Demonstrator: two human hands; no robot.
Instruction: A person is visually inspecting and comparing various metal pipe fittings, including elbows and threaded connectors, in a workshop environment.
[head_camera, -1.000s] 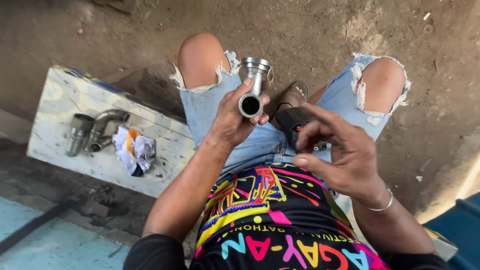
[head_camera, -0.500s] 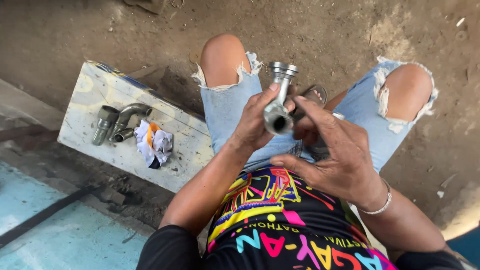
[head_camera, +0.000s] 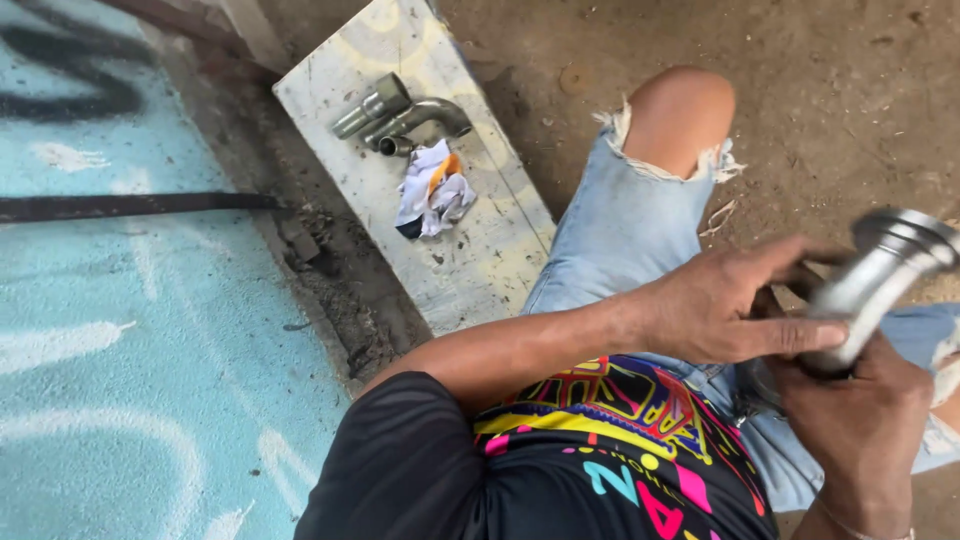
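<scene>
**Both hands on a metal fitting above the lap**

We sit on the dirt ground (head_camera: 800, 80) and we hold a silver metal fitting (head_camera: 880, 275) with both hands, at the right edge of the view, above our lap. The fitting is a short tube with a wider ringed end, and this end points up and to the right; it looks a little blurred. Our left hand (head_camera: 725, 305) lies along the tube with the fingers (head_camera: 790, 335) stretched out and pressed against its side. Our right hand (head_camera: 860, 420) is closed around the lower end of the tube from below, so the tube is pinched between the two hands.

To our left there is a pale painted board (head_camera: 470, 270) lying on the ground. On it we see a straight metal fitting (head_camera: 372, 104) and, touching it, a bent metal pipe elbow (head_camera: 420, 120). Just beside them lies a crumpled white cloth (head_camera: 432, 190) with an orange spot. Well apart from our hands, a dark strap (head_camera: 140, 206) crosses a blue painted surface (head_camera: 120, 380).
</scene>
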